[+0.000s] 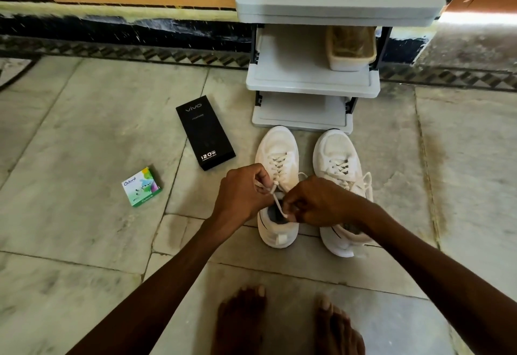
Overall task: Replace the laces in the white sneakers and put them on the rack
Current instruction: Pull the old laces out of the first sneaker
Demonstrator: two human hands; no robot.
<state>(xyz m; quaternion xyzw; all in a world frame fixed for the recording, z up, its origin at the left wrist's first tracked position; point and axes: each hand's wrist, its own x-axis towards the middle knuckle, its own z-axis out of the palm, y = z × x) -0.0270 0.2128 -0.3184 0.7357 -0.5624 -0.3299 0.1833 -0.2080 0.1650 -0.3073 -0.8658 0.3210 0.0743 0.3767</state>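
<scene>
Two bare feet point(291, 324) stood nearest on the stone floor point(84, 242), toes pointing toward the shoes. Above them both forearms reached forward to the left sneaker point(277, 187). The left hand point(243, 195) was pinched on one end of the white lace point(275, 196) near the top eyelets, and the right hand point(316, 203) pinched the other end just over the shoe's opening, so the lace ran taut between the two hands. The right sneaker point(340, 184) sat just beside the first, toe pointing the same way, its laces threaded and loose ends trailing to the side; the right forearm crossed over its heel. To the left, a small green and white box point(142, 187) lay on the floor well apart from the shoes, and a long black box point(205, 132) lay nearer, angled beside the left sneaker's toe. Just beyond the toes stood the grey rack point(313, 83), with a tan basket point(349, 47) on its middle shelf against the patterned wall.
</scene>
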